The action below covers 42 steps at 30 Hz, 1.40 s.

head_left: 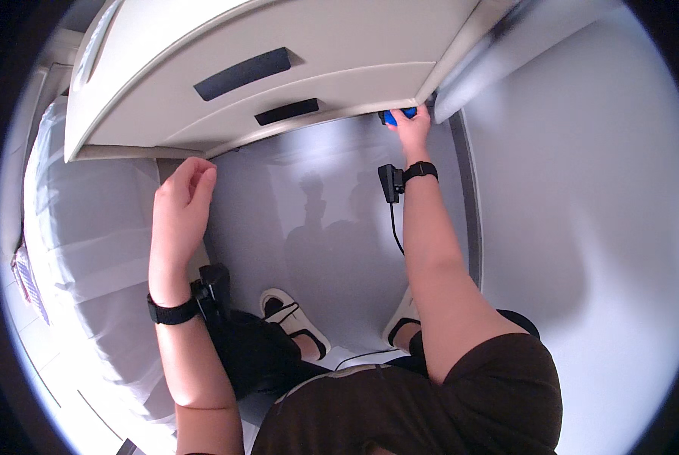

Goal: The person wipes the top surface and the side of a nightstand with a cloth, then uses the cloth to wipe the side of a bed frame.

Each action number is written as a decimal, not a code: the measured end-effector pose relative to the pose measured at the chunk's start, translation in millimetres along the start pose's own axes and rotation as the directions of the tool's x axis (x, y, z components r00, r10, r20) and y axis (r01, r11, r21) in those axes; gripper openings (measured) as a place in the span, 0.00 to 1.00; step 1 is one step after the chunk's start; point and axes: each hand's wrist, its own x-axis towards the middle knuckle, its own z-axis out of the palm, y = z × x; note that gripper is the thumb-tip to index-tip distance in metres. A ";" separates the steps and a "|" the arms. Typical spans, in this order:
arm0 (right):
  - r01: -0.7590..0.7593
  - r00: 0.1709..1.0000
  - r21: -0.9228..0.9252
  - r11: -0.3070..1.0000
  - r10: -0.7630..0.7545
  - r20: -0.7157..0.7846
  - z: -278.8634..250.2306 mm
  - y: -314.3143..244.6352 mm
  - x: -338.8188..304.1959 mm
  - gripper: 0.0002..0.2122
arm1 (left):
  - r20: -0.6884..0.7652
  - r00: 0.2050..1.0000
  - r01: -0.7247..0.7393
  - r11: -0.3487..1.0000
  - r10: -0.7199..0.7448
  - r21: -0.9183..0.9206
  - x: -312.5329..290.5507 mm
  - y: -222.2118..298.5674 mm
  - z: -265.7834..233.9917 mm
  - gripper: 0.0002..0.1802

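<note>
My right hand (413,133) reaches forward to the lower right corner of a white drawer cabinet (354,87). Its fingers are closed on a blue and black object (400,115), whose kind I cannot make out; the hand and the cabinet's bottom edge hide part of it. My left hand (184,193) is raised near the cabinet's lower left corner, with its fingers curled in and nothing seen in them. Two dark handles, an upper one (244,73) and a lower one (288,111), sit on the drawer fronts.
A bed-like surface under pale sheeting (89,258) runs along the left. On the right rises a plain pale wall (582,189). My feet in light sandals stand on the grey floor (324,258). A black cable (394,227) hangs from the device on my right wrist.
</note>
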 end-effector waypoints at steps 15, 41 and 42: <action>-0.144 0.982 -0.483 0.864 0.065 -0.178 13.8 41.4 14.3 0.13 | -0.059 0.996 0.063 0.996 -0.067 -0.068 -5.6 -16.3 -18.1 0.10; -0.813 0.529 0.161 0.560 0.593 0.608 230.7 31.5 -183.1 0.12 | -0.056 0.975 0.200 0.957 -0.216 -0.212 -40.0 -71.4 -74.5 0.13; -0.814 0.524 0.157 0.559 0.591 0.614 241.5 36.7 -183.4 0.12 | -0.062 0.973 0.204 0.956 -0.221 -0.210 -39.4 -72.8 -75.4 0.13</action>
